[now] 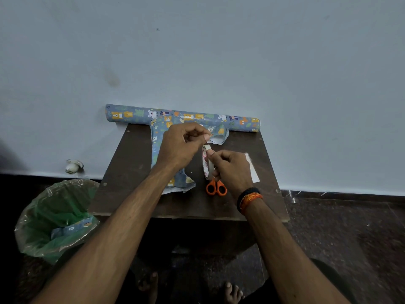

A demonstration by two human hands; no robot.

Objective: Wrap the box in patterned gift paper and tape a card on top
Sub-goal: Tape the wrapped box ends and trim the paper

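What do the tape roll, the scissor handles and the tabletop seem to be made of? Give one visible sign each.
Tape roll: probably paper tape, matte cream with a printed core.
Scissor handles: likely plastic, a smooth, uniform bright orange.
Tabletop: apparently dark brown laminated board, flat with a dull sheen.

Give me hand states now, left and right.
Left hand: fingers pinched, apparently on the pulled tape end; too small to confirm.
Right hand: gripping the tape roll.

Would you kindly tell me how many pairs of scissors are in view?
1. The orange-handled scissors lie on the table, below the tape roll held in the right hand; their blades are hidden.
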